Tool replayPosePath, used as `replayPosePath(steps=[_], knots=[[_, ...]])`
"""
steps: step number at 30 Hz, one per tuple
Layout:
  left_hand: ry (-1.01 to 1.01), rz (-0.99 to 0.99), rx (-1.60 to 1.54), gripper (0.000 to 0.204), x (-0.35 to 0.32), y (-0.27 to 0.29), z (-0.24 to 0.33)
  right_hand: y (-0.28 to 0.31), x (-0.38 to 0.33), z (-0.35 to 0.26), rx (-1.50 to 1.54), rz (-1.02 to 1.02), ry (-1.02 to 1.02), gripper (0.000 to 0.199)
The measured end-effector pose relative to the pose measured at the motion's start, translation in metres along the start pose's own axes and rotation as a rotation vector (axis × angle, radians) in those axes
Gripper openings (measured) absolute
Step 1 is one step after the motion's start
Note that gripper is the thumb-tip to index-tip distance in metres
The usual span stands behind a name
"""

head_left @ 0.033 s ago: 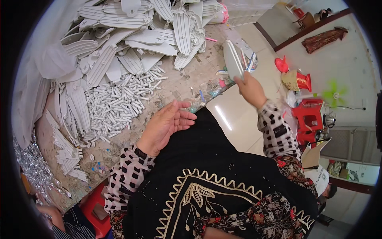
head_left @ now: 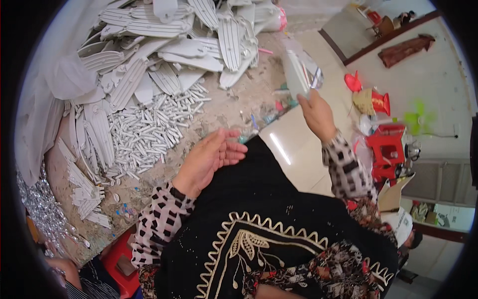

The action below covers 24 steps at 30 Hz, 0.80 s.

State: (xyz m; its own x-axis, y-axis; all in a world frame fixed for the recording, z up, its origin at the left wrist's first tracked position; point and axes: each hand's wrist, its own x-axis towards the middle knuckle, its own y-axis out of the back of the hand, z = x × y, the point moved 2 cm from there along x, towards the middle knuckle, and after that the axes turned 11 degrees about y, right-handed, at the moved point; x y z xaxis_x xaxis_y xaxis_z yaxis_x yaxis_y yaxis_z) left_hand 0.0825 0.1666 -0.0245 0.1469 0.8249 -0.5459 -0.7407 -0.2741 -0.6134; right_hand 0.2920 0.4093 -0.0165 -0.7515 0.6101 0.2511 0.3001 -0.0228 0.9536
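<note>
My right hand [head_left: 318, 117] is raised past the edge of the worktable. Its fingers are closed on the lower end of a long, flat white plastic piece [head_left: 296, 65], which is held upright and blurred. Over the table's near edge, my left hand [head_left: 211, 157] hovers with its fingers stretched out and nothing in it. Left of that hand lies a heap of small white plastic pegs [head_left: 149, 129]. Beyond them is a large pile of long white ribbed plastic pieces [head_left: 229, 42], like the one in my right hand.
Silver tinsel-like strips [head_left: 42, 214] hang at the table's left end. A red stool [head_left: 122, 269] and another person's arm [head_left: 64, 271] are at lower left. Red plastic stools [head_left: 387, 144] and a green-bladed fan [head_left: 416, 117] stand at the right, on the tiled floor [head_left: 284, 149].
My right hand has moved very slightly to the right, and the white piece in it is now more blurred. My left hand has hardly shifted.
</note>
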Motion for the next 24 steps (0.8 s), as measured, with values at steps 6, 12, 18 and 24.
replayPosePath(steps=[6,12,18,24], knots=[[-0.029,0.016,0.032,0.049,-0.007,0.002,-0.001,0.066,0.012,-0.066,0.957,0.18,-0.103,0.031],[-0.03,0.021,0.036,0.047,-0.012,-0.002,-0.006,0.052,-0.01,-0.072,1.557,-0.093,-0.215,0.039],[-0.039,0.03,0.036,0.046,-0.016,0.003,-0.01,0.074,0.006,-0.072,1.054,0.363,-0.011,0.033],[-0.05,0.017,0.068,0.043,-0.012,-0.002,0.001,-0.013,0.006,0.026,0.269,-0.087,-0.116,0.023]])
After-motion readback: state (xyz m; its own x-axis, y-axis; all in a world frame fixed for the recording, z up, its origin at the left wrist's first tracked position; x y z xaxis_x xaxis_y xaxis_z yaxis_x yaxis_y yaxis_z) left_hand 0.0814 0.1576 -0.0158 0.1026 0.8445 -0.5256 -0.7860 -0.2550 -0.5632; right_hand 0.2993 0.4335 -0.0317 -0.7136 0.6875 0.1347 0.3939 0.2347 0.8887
